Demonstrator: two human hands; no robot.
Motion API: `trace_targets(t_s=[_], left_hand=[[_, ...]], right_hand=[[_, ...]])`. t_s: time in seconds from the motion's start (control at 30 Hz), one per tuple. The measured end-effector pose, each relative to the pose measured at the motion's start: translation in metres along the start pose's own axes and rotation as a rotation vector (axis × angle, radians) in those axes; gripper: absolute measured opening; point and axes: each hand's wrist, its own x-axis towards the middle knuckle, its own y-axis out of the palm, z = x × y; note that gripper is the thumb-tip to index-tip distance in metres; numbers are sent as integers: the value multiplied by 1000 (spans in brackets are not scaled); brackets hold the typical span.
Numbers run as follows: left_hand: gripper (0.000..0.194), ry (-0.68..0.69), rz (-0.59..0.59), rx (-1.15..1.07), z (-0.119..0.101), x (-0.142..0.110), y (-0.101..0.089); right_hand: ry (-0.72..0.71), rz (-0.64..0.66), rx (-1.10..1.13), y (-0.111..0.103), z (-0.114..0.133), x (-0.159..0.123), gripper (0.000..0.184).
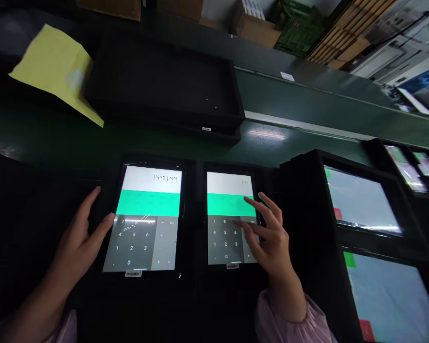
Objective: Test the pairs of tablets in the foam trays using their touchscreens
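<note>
Two tablets lie side by side in a black tray (193, 286) in front of me, both showing a calculator screen with a green band and a number pad. My left hand (80, 233) rests open at the left edge of the left tablet (146, 224), thumb tip touching its bezel near the keypad. My right hand (268, 238) hovers open over the right tablet (230, 219), fingers spread, fingertips at the upper right of its keypad. Both wrists show pink cuffs.
A stack of black trays with lit tablets (361, 200) stands at the right. Farther back, an empty black tray (164, 90) sits on the green conveyor belt (289, 138), a yellow envelope (55, 66) beside it. Cardboard boxes (257, 28) and circuit boards lie beyond.
</note>
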Motion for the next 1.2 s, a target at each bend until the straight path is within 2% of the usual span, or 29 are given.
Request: trace_targets(t_s=[0.1,0.3,0.47,0.5,0.57,0.63,0.7,0.8,1.07,1.2], left_hand=[[68,-21,-3,11,-1,0,0],[70,-31,-1,6,-4,0,-1],[70,1,1,24,-3,2,1],[70,0,3,26,-2,2,1],[71,-21,2,23,-1,3,1],[72,-40,1,26,-1,3,0],[72,-39,-2,32,0,2,-1],[73,-32,6,29,0,2,-1],[74,-17,-3,57,1,3,-2],[73,11,1,53,1,3,-2]], right_hand=[[-58,64,30,2,6,1,24],[-34,136,-9,6,9,-1,24],[-70,272,-26,5,14,0,28],[-62,237,-33,5,13,0,28],[10,59,-71,4,5,-1,27],[158,-147,-147,5,-6,-4,29],[300,-222,-204,6,-18,-8,33],[360,-174,-214,9,-27,-12,38],[235,-52,-165,11,-15,-7,34],[287,-150,-151,10,-19,-8,35]])
